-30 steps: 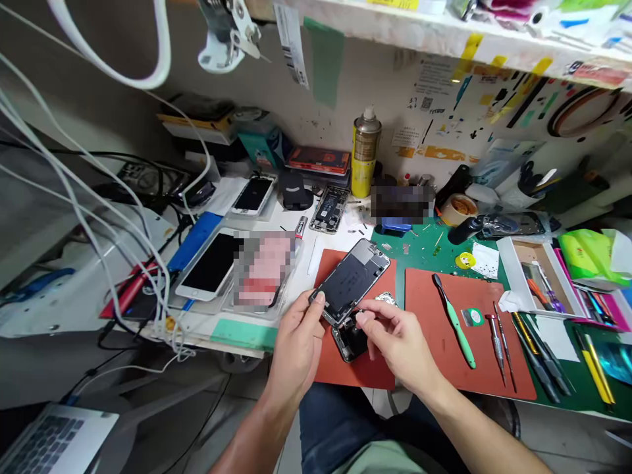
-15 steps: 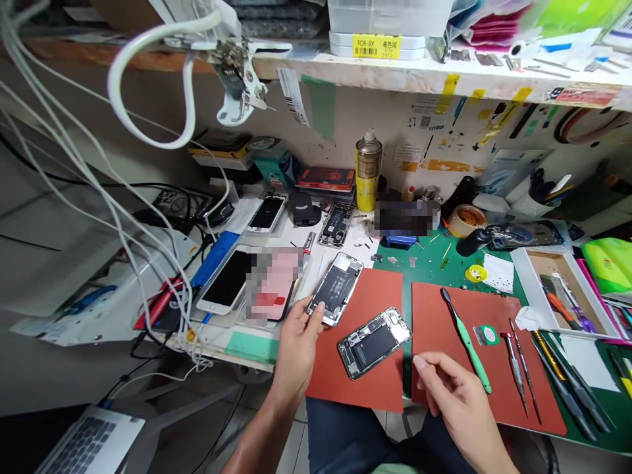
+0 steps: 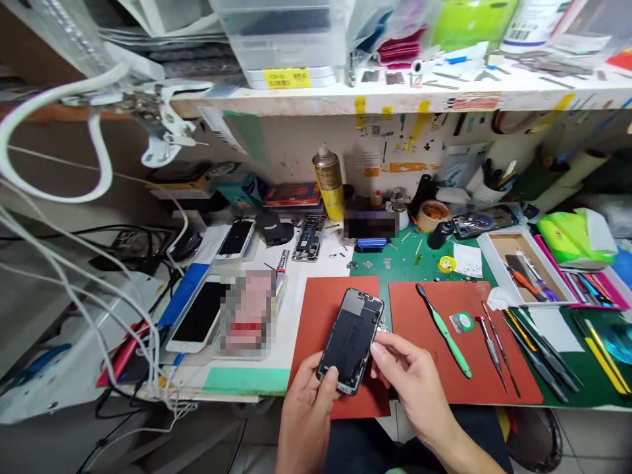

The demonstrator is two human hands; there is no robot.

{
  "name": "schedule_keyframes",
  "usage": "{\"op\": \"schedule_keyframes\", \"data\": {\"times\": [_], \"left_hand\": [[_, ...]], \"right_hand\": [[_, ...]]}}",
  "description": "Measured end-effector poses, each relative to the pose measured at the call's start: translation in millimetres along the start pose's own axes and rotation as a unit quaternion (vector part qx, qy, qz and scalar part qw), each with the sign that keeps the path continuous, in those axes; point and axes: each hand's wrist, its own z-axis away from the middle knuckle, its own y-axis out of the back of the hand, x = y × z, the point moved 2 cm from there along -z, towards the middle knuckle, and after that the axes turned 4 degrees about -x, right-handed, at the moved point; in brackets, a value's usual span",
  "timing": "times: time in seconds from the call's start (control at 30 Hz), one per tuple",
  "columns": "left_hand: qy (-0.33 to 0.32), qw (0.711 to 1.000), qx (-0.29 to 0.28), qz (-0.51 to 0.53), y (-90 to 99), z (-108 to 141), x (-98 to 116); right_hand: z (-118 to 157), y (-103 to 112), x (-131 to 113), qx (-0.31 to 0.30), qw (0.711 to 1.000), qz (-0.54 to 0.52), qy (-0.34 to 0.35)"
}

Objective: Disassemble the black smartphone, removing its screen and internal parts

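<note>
A phone screen (image 3: 348, 342), its dark inner side facing up, is tilted above the left red mat (image 3: 309, 303). My left hand (image 3: 311, 395) grips its lower left end, thumb on top. At its right edge, my right hand (image 3: 405, 368) is closed, with thumb and fingertips pinching the rim. The opened phone body (image 3: 384, 325) lies underneath, almost wholly hidden by the screen; only a small bit shows at the right edge.
On the right red mat (image 3: 518, 378) lie a green toothbrush (image 3: 449, 339) and slim screwdrivers (image 3: 491, 349). Tweezers (image 3: 536, 355) are further right, near a tool box (image 3: 523, 270). Other phones (image 3: 197, 313) lie left. A spray can (image 3: 329, 184) stands at the back below a shelf (image 3: 306, 99).
My left hand has brought the screen right and down, over the phone body. My right hand has moved left to the screen's edge. The camera view has turned to the right.
</note>
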Motion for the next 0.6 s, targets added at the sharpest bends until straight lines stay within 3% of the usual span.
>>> {"op": "schedule_keyframes", "data": {"times": [0.17, 0.3, 0.4, 0.47, 0.53, 0.6], "left_hand": [[-0.002, 0.999, 0.001, 0.05, -6.0, 21.5, -8.8], [0.078, 0.984, -0.097, 0.126, -4.8, 18.7, -4.1], [0.152, 0.966, -0.173, 0.116, -6.0, 14.3, -3.2], [0.162, 0.96, -0.199, 0.111, -8.4, 14.2, -3.9], [0.163, 0.954, -0.226, 0.113, -11.7, 17.0, -4.2], [0.165, 0.944, -0.261, 0.115, -14.6, 21.3, -3.2]], "right_hand": [[8.7, 3.7, 0.2, -0.026, 0.999, -0.018, -0.022], [19.6, 1.4, 2.5, -0.103, 0.986, -0.103, -0.076], [26.3, 0.4, 2.9, -0.142, 0.984, -0.079, -0.079], [28.9, 3.7, 2.4, -0.169, 0.981, -0.061, -0.08], [28.0, 12.9, -1.9, -0.158, 0.985, -0.033, -0.053], [23.7, 27.0, -12.7, -0.098, 0.993, 0.057, 0.023]]}}
